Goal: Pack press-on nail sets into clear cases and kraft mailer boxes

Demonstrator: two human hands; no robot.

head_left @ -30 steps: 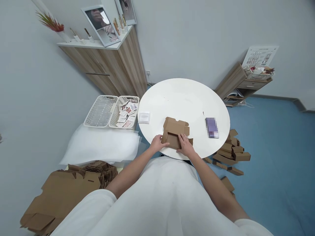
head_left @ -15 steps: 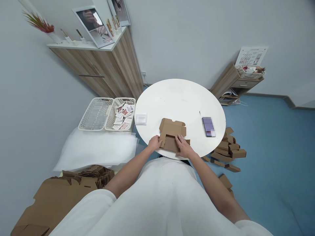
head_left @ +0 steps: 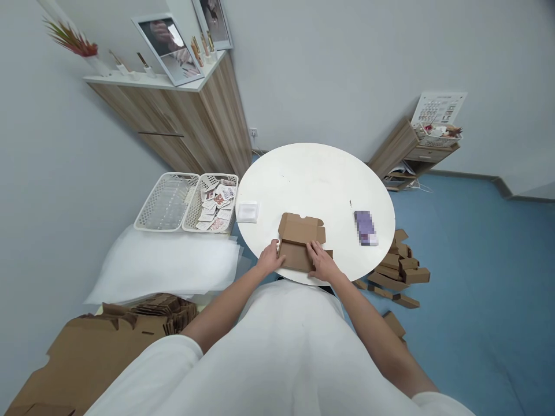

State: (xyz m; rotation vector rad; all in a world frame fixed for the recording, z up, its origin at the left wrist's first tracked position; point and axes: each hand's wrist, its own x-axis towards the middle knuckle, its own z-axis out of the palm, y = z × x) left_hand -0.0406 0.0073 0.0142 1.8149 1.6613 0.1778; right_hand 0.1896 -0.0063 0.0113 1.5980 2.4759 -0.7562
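A partly folded brown cardboard box [head_left: 296, 256] lies near the front edge of the round white table [head_left: 316, 173], its lid flap spread away from me. My left hand [head_left: 270, 257] grips the box's left side, thumb near the front corner and fingers along the outside. On the right side my right hand [head_left: 322, 263] presses with its fingers at the inner edge, close to a side flap that sticks out. A small clear packet [head_left: 248, 212] lies at the table's left edge. The purple, blurred object [head_left: 365, 226] rests on the right.
Left of the table stand two white baskets, one holding printed packets [head_left: 217, 202], the other clear pieces [head_left: 167, 202]. White sheets [head_left: 165, 263] and flat cardboard [head_left: 104, 352] lie nearer me. Folded boxes [head_left: 396, 268] are on the floor at right.
The left side of the box now stands folded up under my left hand, and more of its inside floor shows. My right hand stays at the right side.
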